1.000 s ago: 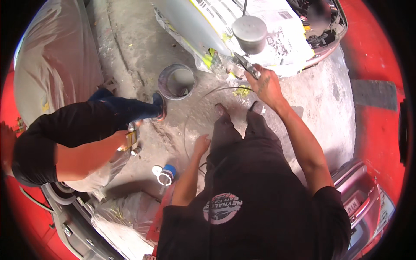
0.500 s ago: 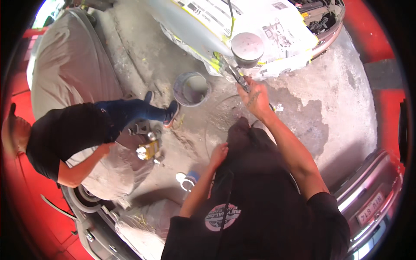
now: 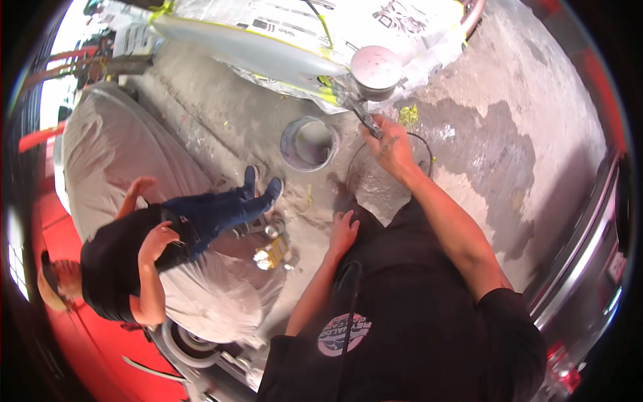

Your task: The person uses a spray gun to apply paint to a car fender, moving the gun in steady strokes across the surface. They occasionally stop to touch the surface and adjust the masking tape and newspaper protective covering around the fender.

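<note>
My right hand (image 3: 392, 147) is closed round the handle of a spray gun (image 3: 360, 110). A round paint cup (image 3: 376, 65) with a pale lid sits on top of the gun. Just beyond the gun's front end lies a smooth light grey car panel (image 3: 248, 50), edged with white masking sheet (image 3: 268, 21) and yellow tape. My left hand (image 3: 343, 231) hangs low by my thigh, fingers apart, holding nothing. A thin dark hose (image 3: 426, 144) curves over the floor below my right hand.
A grey bucket (image 3: 290, 149) stands on the stained concrete floor. On the left a co-worker (image 3: 127, 261) in a black shirt stands beside a vehicle under a grey cover (image 3: 120, 144). A yellow can (image 3: 274, 252) sits near their feet; a car bumper (image 3: 583, 258) is at the right.
The view has swung so the panel and bucket appear shifted. The co-worker has turned more upright and lifted both hands. My right hand still grips the spray gun near the panel.
</note>
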A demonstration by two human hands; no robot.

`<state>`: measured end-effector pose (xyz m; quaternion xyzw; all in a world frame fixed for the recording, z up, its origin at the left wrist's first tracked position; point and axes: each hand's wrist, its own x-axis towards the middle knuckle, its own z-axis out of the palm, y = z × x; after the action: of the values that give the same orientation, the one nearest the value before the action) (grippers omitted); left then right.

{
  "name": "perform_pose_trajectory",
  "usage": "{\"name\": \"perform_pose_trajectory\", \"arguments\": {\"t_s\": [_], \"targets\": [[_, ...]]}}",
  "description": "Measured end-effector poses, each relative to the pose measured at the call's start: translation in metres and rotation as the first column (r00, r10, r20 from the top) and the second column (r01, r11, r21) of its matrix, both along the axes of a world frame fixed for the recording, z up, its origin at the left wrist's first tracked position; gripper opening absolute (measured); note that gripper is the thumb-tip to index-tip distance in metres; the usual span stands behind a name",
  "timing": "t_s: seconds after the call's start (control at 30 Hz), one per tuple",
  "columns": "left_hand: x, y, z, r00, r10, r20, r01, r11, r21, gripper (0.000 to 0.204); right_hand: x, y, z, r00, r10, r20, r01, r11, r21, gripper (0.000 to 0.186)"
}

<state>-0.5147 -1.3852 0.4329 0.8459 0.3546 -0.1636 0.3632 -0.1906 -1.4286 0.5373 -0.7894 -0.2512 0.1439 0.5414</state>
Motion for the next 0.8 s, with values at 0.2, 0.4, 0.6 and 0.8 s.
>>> {"name": "perform_pose_trajectory", "arguments": {"t_s": [0.2, 0.4, 0.6, 0.8], "targets": [[-0.045, 0.114, -0.049, 0.922, -0.345, -0.177, 0.340, 0.939, -0.056, 0.059, -0.054, 0.056, -0.039, 0.989, -0.132, 0.069, 0.129, 0.991, 0.038, 0.033], [-0.072, 0.218, -0.066, 0.766, -0.526, -0.371, 0.484, 0.850, -0.207, 0.074, -0.095, 0.093, -0.024, 0.931, -0.320, -0.175, 0.305, 0.946, -0.107, 0.037], [-0.116, 0.231, -0.094, 0.516, -0.682, -0.519, 0.638, 0.710, -0.298, 0.091, -0.121, 0.102, -0.049, 0.908, -0.385, -0.162, 0.393, 0.919, 0.016, 0.035], [-0.144, 0.227, -0.152, 0.437, -0.705, -0.559, 0.654, 0.676, -0.341, 0.106, -0.120, 0.100, -0.093, 0.931, -0.335, -0.147, 0.355, 0.925, 0.135, 0.035]]}}
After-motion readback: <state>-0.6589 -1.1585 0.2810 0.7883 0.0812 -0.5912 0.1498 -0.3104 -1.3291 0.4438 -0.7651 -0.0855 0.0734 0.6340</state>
